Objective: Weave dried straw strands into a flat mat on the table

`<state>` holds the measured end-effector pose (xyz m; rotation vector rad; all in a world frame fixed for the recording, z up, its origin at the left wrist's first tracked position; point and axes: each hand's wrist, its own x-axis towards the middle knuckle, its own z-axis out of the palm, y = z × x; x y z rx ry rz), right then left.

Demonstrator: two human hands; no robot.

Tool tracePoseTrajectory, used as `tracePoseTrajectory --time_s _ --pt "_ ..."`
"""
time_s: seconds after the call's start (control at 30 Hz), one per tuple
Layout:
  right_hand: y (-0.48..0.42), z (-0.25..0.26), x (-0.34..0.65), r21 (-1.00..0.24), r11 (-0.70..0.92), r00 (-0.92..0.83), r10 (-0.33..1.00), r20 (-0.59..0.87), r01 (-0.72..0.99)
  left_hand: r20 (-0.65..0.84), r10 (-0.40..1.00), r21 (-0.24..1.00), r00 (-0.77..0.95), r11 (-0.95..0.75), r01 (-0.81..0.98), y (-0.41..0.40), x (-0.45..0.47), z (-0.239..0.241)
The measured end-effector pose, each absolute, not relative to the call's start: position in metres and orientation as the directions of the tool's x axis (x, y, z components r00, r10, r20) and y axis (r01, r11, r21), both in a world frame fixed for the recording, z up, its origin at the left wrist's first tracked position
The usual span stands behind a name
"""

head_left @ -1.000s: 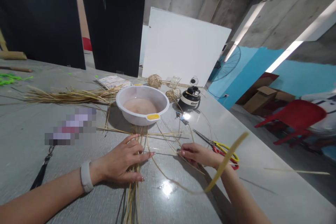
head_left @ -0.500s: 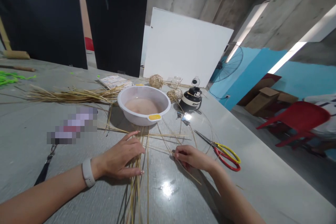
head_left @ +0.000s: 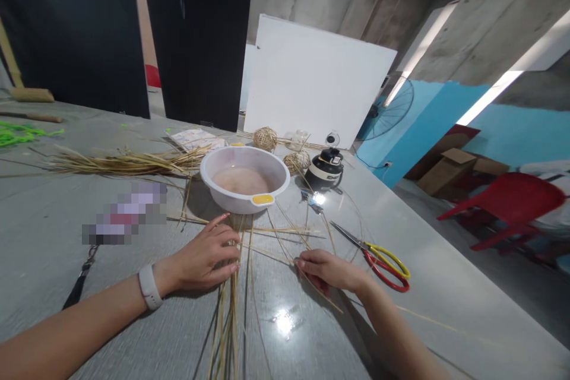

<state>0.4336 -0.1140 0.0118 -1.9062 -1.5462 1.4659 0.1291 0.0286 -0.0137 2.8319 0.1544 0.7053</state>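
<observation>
My left hand (head_left: pixel 209 256), with a pale wristband, rests over several thin straw-coloured strips (head_left: pixel 229 323) that run toward me. Its fingers are apart; the index finger stretches toward the basin, and the undersides are hidden. Closed in a pinch, my right hand (head_left: pixel 327 270) holds a thin strip (head_left: pixel 333 304) whose end slants down to the right. More strips cross on the table between the hands and the basin. Just beyond them stands a white basin (head_left: pixel 214 190) with yellow handles and cloudy liquid inside.
Scissors (head_left: pixel 378 258) with red and yellow handles lie right of my right hand. Behind are a black bottle (head_left: pixel 325 169) and two woven balls (head_left: pixel 265 138). A strip bundle (head_left: pixel 120 161) and a blurred-out lilac item (head_left: pixel 131 211) lie left.
My left hand has drawn slightly left, and its fingers have shifted over the strips. My right hand keeps its pinch almost in place. A long strip now shows at lower right.
</observation>
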Motion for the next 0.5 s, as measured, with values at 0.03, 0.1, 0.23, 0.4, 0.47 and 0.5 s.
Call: tracePoseTrajectory --time_s 0.03,0.1,0.23,0.4,0.47,0.5 --pt "-0.1141 0.0116 0.4337 -0.733 -0.396 -0.085 0.848 -0.523 0.553 0.452 0.151 0.232 0.879 -0.972 0.047 0.0286 0.1292 -0.0138" --pt "-0.1142 0.0108 0.4341 -0.736 -0.403 -0.082 0.848 -0.524 0.544 0.455 0.146 0.229 0.878 -0.973 0.044 0.0292 0.1292 -0.0141" --pt "-0.1142 0.008 0.4355 -0.737 -0.406 -0.072 0.851 -0.521 0.54 0.463 0.124 0.22 0.878 -0.975 0.022 0.0318 0.1282 -0.0152" --pt "-0.115 0.004 0.4378 -0.744 -0.418 -0.057 0.853 -0.519 0.522 0.481 0.081 0.173 0.873 -0.985 -0.004 0.0337 0.1275 -0.0166" --pt "-0.1153 0.0029 0.4381 -0.752 -0.43 -0.055 0.851 -0.523 0.5 0.471 0.077 0.156 0.879 -0.988 0.003 0.0334 0.1278 -0.0164" --pt "-0.1154 0.0026 0.4381 -0.757 -0.434 -0.053 0.851 -0.522 0.488 0.464 0.08 0.151 0.882 -0.989 0.01 0.0332 0.1279 -0.0161"
